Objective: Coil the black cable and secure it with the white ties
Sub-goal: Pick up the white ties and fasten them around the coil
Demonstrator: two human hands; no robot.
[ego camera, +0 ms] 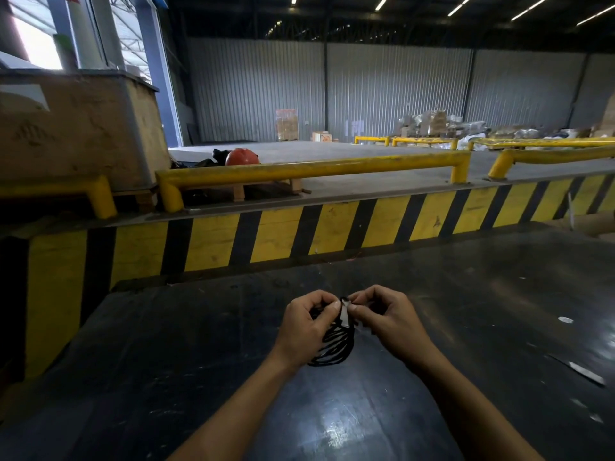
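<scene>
A coiled black cable [332, 346] hangs in several loops just above the black table [199, 361], held between both hands. My left hand [306, 327] grips the top of the coil from the left. My right hand [387, 319] pinches a white tie [344, 314] that wraps the top of the coil, thumb and fingers closed on it. The upper part of the coil is hidden behind my fingers.
A flat white strip [584, 372] lies on the table at the right, with a small white scrap [565, 320] farther back. A yellow-and-black striped barrier [299, 234] runs along the table's far edge. Behind it are yellow rails [312, 169] and a red helmet [241, 157].
</scene>
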